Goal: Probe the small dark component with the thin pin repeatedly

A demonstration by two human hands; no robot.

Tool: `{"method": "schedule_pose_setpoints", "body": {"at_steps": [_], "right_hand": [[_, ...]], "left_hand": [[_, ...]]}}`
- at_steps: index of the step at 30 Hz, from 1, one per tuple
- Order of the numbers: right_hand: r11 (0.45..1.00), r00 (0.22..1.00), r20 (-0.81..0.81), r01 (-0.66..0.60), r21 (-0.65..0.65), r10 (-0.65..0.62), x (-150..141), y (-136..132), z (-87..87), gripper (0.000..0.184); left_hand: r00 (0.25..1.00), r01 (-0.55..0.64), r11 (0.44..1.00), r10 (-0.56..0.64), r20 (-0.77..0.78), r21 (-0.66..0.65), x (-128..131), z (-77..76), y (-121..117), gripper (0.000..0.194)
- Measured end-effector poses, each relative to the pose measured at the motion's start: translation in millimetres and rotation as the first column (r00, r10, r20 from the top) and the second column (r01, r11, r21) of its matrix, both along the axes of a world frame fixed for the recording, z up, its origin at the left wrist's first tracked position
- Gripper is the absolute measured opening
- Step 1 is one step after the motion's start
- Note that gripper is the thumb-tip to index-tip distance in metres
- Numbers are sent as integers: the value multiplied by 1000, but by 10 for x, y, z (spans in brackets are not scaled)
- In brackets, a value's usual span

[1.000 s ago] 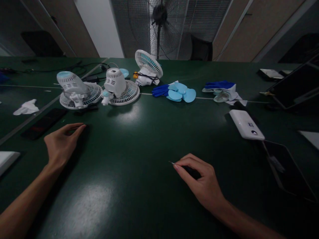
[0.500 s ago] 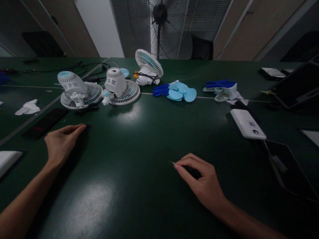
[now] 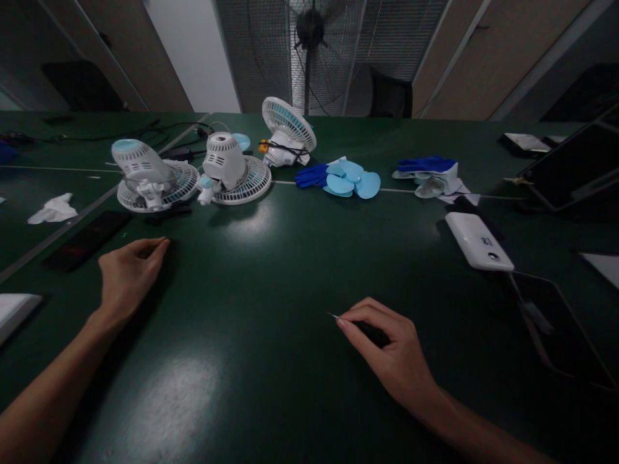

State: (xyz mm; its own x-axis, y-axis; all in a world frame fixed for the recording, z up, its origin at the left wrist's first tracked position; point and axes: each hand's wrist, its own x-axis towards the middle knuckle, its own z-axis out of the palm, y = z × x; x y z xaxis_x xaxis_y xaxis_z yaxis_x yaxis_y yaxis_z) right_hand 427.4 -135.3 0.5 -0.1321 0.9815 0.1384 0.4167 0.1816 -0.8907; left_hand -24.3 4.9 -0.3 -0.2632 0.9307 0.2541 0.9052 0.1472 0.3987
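Note:
My right hand (image 3: 387, 351) rests on the dark green table (image 3: 271, 309) with thumb and forefinger pinched on a thin metal pin-like tool (image 3: 333, 316) whose tip pokes out to the left. Over on the left, my left hand (image 3: 128, 274) lies on the table, fingers loosely curved and together, holding nothing that I can see. Three small white desk fans (image 3: 152, 174) (image 3: 232, 167) (image 3: 287, 132) lie partly taken apart at the far side. Light blue fan blades (image 3: 351, 182) and a blue glove (image 3: 312, 174) sit to their right.
A white power bank (image 3: 478, 240) and a dark tablet (image 3: 561, 328) lie to the right. A black phone (image 3: 87, 240) and crumpled tissue (image 3: 53, 209) lie on the left. More blue gloves (image 3: 428, 169) are far right; a standing fan (image 3: 309, 38) is behind the table.
My left hand has slid slightly to the right on the table. My right hand and the pin have stayed put.

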Motion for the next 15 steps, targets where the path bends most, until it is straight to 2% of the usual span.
{"method": "schedule_pose_setpoints", "body": {"at_steps": [5,8,10,12,13,15], "right_hand": [[1000,1000,-8,-13,-14,12,1,1,2,12],[1000,1000,-17,-14,-7,14,0,3,6,12],[1000,1000,-20,-16,-4,16,0,3,7,12],[1000,1000,-13,-26,-8,25,-4,2,5,13],[999,999,-4,-35,-7,35,-8,0,2,12],[999,998,22,-50,7,50,-18,-6,-7,11]], "left_hand": [[961,183,981,-191,-199,-57,133,11,-50,48],[937,241,968,-251,-243,-73,204,26,-69,47],[926,311,950,-313,-210,-43,364,19,-127,42],[895,439,898,-436,-90,15,659,-2,-253,35],[852,522,852,-523,2,35,850,-15,-342,32],[693,704,710,-696,186,33,1268,-40,-543,24]]}}
